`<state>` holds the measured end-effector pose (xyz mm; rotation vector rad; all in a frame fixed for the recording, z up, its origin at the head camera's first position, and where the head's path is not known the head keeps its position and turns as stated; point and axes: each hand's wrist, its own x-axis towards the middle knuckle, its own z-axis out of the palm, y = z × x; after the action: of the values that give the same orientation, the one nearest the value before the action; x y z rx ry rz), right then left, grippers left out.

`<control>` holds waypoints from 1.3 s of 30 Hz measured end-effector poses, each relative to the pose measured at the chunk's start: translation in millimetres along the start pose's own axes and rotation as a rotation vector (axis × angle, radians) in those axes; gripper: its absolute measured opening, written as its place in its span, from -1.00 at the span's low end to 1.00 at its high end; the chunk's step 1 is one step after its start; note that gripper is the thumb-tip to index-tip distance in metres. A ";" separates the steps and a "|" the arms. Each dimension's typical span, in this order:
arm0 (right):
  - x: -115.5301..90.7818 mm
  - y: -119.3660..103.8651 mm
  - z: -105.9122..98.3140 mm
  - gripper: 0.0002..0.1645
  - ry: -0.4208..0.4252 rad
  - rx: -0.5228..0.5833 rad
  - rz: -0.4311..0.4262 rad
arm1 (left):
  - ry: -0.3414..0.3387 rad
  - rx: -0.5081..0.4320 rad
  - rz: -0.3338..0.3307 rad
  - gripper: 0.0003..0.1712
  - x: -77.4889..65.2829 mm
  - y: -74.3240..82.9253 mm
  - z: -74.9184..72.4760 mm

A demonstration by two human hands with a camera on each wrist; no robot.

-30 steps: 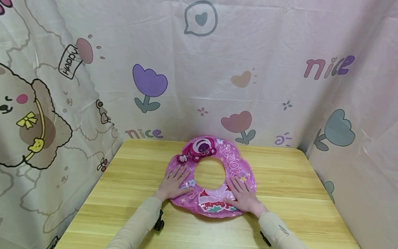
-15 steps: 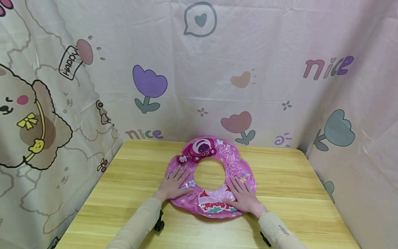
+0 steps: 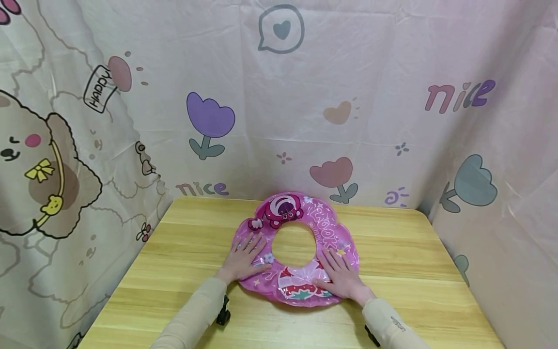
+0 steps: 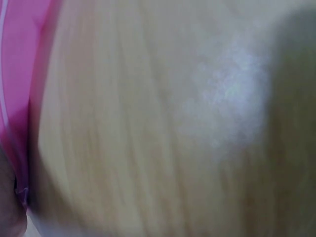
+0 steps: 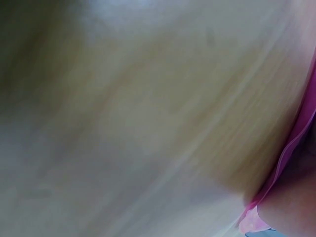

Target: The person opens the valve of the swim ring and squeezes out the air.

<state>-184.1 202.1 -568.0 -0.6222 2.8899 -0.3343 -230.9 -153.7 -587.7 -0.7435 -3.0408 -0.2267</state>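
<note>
A pink inflatable swim ring (image 3: 301, 286) lies on the wooden table, printed with a bear face, strawberries and white lettering. On its left side rests my left hand (image 3: 245, 257), palm down with fingers straight and spread. My right hand (image 3: 342, 276) lies flat on the ring's lower right part, its fingers also extended. The left wrist view catches a strip of the pink ring (image 4: 19, 64) at its left edge. At the lower right of the right wrist view, the ring's pink edge (image 5: 281, 168) meets part of my hand (image 5: 291, 207).
The light wood table (image 3: 392, 252) reaches back to a printed curtain (image 3: 279, 97) with flowers, hearts and words. More curtain (image 3: 514, 232) hangs along the right side, and a bear-patterned part (image 3: 65, 184) hangs on the left. Black wrist cameras (image 3: 224, 311) sit under the sleeves.
</note>
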 end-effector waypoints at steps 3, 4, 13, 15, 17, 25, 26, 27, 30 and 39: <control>0.2 -0.2 -0.1 0.08 -0.008 -0.006 0.002 | -0.013 0.014 -0.010 0.05 -0.3 -0.3 0.7; 0.2 -0.3 0.0 0.08 -0.010 -0.004 0.003 | -0.015 0.015 -0.012 0.05 -0.3 -0.2 0.6; 0.9 -0.1 0.8 0.09 -0.006 -0.001 0.000 | -0.052 0.028 -0.028 0.02 -1.1 3.9 -7.2; 1.2 -0.1 0.8 0.08 -0.003 -0.002 -0.001 | -0.056 0.040 -0.028 0.01 -1.5 4.5 -8.3; 1.5 0.0 1.1 0.08 -0.001 0.000 -0.003 | -0.053 0.042 -0.027 0.01 -1.5 4.6 -8.3; 1.8 0.3 0.5 0.08 -0.005 0.007 -0.004 | -0.057 0.036 -0.032 0.03 -0.9 4.0 -7.5; 2.0 0.3 0.6 0.08 -0.007 0.007 -0.004 | -0.056 0.034 -0.033 0.03 -1.0 4.2 -7.7; 2.1 0.5 0.7 0.08 -0.006 0.009 -0.005 | -0.055 0.033 -0.033 0.03 -1.1 4.3 -7.7; 2.2 1.0 0.9 0.08 -0.010 0.015 -0.003 | -0.056 0.030 -0.033 0.02 -1.2 4.6 -8.5; 1.8 1.7 0.6 0.07 -0.004 0.044 -0.002 | -0.069 0.038 -0.032 0.01 -1.8 6.9 -12.9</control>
<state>-186.2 202.8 -569.2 -0.6182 2.8695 -0.3957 -226.5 -150.3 -573.9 -0.7153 -3.1147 -0.1464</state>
